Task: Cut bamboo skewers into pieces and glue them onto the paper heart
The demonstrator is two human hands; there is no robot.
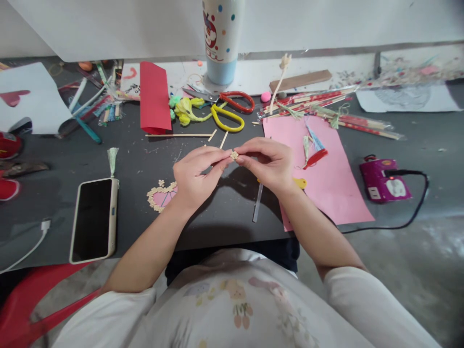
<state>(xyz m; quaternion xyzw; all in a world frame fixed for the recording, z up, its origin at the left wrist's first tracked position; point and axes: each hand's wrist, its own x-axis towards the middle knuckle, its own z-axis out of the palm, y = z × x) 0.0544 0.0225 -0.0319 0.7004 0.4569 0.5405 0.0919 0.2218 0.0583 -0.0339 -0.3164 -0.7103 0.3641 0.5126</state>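
Note:
Between both sets of fingertips is a tiny pale flower-shaped piece [234,155], made of small round beads or discs. My left hand [199,174] pinches its left side, and my right hand [270,162] pinches it from the right. Below and left of my left hand lies a pink heart [163,195] edged with similar pale flowers, partly hidden by that hand. One loose flower [161,183] sits at its upper edge. Thin wooden sticks [181,136] lie just beyond my hands. A clear glue stick [257,203] rests under my right wrist, beside a partly covered yellow tool [300,182].
Red-handled scissors [237,101] and yellow-handled ones [227,119] lie ahead, near a tumbler [222,43] and a folded red card [155,96]. Pink paper [326,193] is at right, with a purple box [384,180] and black cable beyond. A phone [94,220] lies at left.

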